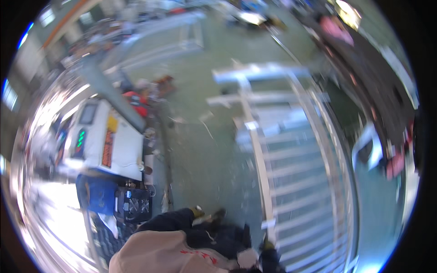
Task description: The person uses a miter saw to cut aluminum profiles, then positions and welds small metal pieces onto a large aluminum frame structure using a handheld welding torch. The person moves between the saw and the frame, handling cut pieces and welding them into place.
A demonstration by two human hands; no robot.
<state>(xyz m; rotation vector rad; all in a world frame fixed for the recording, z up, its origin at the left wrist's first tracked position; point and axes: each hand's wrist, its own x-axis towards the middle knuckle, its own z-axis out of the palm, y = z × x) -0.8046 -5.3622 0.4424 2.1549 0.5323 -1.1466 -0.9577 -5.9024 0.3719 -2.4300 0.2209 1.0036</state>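
My left hand point(197, 211), in an olive-yellow glove, shows at the end of a dark sleeve low in the middle. Motion blur smears its fingers, and a small pale patch shows on or beside it. My right hand point(267, 245), also gloved, is by the lower end of the near rail of a long white slatted frame point(260, 168). Whether it touches or grips that rail I cannot tell. The frame stretches away on my right, with many crosswise slats between its long rails.
On the left stands a white machine cabinet point(127, 154) with a green-lit display, beside a grey post point(111, 98). A blue container point(101, 193) sits nearer. A long dark bench point(364, 68) runs along the right. Another pale frame point(154, 28) lies at the far left.
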